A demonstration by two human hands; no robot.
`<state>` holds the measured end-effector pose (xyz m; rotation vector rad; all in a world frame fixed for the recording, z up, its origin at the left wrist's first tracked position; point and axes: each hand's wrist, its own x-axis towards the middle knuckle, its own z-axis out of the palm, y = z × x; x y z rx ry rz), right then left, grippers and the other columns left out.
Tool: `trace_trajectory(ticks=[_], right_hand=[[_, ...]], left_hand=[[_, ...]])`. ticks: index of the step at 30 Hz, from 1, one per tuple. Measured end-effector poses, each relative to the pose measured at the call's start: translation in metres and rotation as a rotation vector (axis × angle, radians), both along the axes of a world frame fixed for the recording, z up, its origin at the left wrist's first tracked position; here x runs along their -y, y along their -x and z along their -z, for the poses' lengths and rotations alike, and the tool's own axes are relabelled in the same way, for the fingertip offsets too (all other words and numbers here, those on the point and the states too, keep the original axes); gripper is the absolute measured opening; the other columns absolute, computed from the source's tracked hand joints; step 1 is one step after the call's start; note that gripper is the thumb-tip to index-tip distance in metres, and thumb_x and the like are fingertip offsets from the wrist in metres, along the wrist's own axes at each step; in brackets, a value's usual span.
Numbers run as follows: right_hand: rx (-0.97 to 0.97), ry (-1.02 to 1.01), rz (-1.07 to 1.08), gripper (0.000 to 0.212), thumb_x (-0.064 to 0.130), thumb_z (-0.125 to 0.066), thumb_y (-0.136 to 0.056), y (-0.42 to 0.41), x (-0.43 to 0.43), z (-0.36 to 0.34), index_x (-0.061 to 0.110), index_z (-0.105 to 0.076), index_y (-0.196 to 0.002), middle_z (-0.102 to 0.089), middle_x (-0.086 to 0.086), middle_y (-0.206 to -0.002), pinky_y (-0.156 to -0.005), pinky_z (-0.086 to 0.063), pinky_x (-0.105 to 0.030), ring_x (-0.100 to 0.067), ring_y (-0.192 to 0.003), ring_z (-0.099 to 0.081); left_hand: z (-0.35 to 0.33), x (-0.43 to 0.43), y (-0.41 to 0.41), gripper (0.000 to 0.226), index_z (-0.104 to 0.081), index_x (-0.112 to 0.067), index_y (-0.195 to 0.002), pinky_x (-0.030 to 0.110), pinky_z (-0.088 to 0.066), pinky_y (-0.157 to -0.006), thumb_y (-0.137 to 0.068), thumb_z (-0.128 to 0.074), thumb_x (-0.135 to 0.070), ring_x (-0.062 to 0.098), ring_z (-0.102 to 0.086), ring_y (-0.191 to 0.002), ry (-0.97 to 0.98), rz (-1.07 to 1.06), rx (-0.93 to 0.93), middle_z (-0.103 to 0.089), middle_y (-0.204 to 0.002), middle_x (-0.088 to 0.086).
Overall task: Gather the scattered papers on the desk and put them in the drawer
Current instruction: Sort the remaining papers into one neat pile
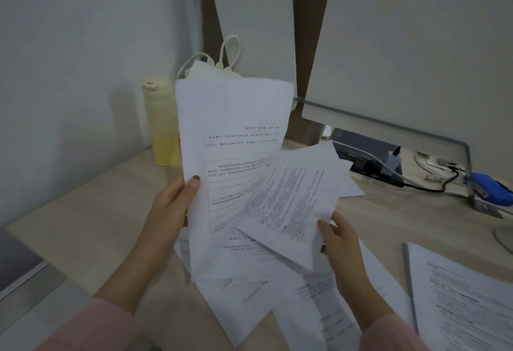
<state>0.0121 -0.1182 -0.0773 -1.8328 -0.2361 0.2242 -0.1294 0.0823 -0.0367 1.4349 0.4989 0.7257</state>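
While your left hand (175, 206) pinches a tall sheet (233, 134) and your right hand (340, 242) pinches another (291, 198), papers (277, 289) remain on the tabletop (91, 211); no drawer visible.

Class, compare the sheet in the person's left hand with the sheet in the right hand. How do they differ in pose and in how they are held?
The left hand holds its sheet upright, standing tall; the right hand holds its sheet tilted, fanned out to the right. The left sheet is gripped at its left edge, the right sheet at its lower right corner. The right sheet overlaps the front of the left sheet. Both are white with printed text.
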Motion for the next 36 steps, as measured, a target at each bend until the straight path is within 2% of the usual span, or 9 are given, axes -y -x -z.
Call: trace_trajectory(ticks=[2,5,13,16,22,26,29,32,36], right_hand=[[0.023,-0.089,0.020,0.022,0.011,-0.042,-0.096,0.005,0.016,-0.014,0.020,-0.062,-0.094,-0.067,-0.018,-0.099,-0.079,-0.052,-0.049,-0.037,-0.093,-0.062],[0.024,-0.264,0.021,0.025,0.009,-0.041,-0.097,0.012,0.038,-0.033,0.017,-0.061,-0.111,-0.069,-0.003,-0.101,-0.075,-0.055,-0.032,-0.020,-0.093,-0.066],[-0.187,-0.553,0.144,0.029,0.008,-0.042,-0.096,0.023,0.083,-0.027,0.016,-0.058,-0.119,-0.064,-0.005,-0.116,-0.087,-0.050,-0.034,-0.022,-0.100,-0.060],[-0.270,-0.562,0.161,0.035,0.003,-0.041,-0.095,0.031,0.090,-0.011,0.025,-0.056,-0.118,-0.064,0.000,-0.114,-0.084,-0.050,-0.032,-0.021,-0.098,-0.060],[-0.433,-0.474,0.097,0.028,-0.003,-0.043,-0.091,0.042,0.096,0.017,0.012,-0.059,-0.107,-0.064,-0.006,-0.093,-0.070,-0.050,-0.034,-0.025,-0.080,-0.057],[-0.481,-0.419,0.062,0.029,-0.007,-0.049,-0.085,0.039,0.098,0.024,0.009,-0.062,-0.106,-0.071,-0.007,-0.099,-0.072,-0.058,-0.037,-0.028,-0.090,-0.064],[-0.505,-0.398,0.053,0.027,-0.013,-0.051,-0.080,0.036,0.100,0.023,0.000,-0.063,-0.100,-0.073,-0.013,-0.099,-0.066,-0.061,-0.033,-0.030,-0.091,-0.066],[-0.499,-0.371,0.056,0.025,-0.013,-0.050,-0.080,0.034,0.102,0.022,0.000,-0.061,-0.098,-0.072,-0.014,-0.098,-0.072,-0.060,-0.037,-0.032,-0.093,-0.067],[-0.522,-0.330,0.039,0.030,-0.014,-0.050,-0.081,0.033,0.101,0.023,-0.005,-0.059,-0.108,-0.069,-0.021,-0.101,-0.061,-0.060,-0.033,-0.034,-0.091,-0.065]], left_hand=[[-0.006,0.005,0.008,0.022,-0.066,-0.031,-0.102,0.025,-0.056,-0.079,-0.095,-0.046,-0.026,0.003,-0.068,-0.092,0.116,-0.006,0.096,-0.074,-0.100,-0.013],[-0.006,0.011,0.019,0.022,-0.065,-0.025,-0.105,0.019,-0.057,-0.072,-0.096,-0.045,-0.027,0.004,-0.069,-0.090,0.238,-0.068,0.153,-0.073,-0.105,-0.007],[0.040,0.041,0.038,0.031,-0.054,-0.019,-0.126,0.033,-0.050,-0.079,-0.099,-0.040,-0.025,0.020,-0.060,-0.104,0.428,-0.281,0.095,-0.062,-0.123,0.002],[0.053,0.059,0.035,0.032,-0.052,-0.015,-0.129,0.038,-0.060,-0.070,-0.098,-0.043,-0.018,0.026,-0.061,-0.102,0.534,-0.152,0.016,-0.063,-0.118,0.007],[0.059,0.097,0.028,0.025,-0.062,-0.005,-0.112,0.034,-0.058,-0.074,-0.093,-0.051,-0.018,0.023,-0.066,-0.097,0.632,0.237,-0.252,-0.072,-0.102,0.013],[0.035,0.105,0.024,0.030,-0.071,-0.008,-0.090,0.021,-0.051,-0.054,-0.094,-0.049,-0.028,0.013,-0.071,-0.071,0.283,0.595,-0.566,-0.076,-0.086,0.009],[0.016,0.092,0.005,0.027,-0.066,-0.015,-0.077,0.016,-0.048,-0.051,-0.094,-0.049,-0.025,0.008,-0.067,-0.064,-0.044,0.644,-0.566,-0.075,-0.075,0.000],[0.018,0.069,-0.038,0.006,-0.062,-0.024,-0.090,0.021,-0.050,-0.075,-0.089,-0.057,-0.027,0.007,-0.063,-0.090,-0.545,0.437,-0.540,-0.068,-0.096,-0.009],[0.030,0.046,-0.098,0.068,-0.038,-0.029,-0.139,0.037,-0.030,-0.111,-0.079,-0.064,-0.050,0.015,-0.030,-0.136,-0.932,0.642,-0.779,-0.035,-0.146,-0.006]])
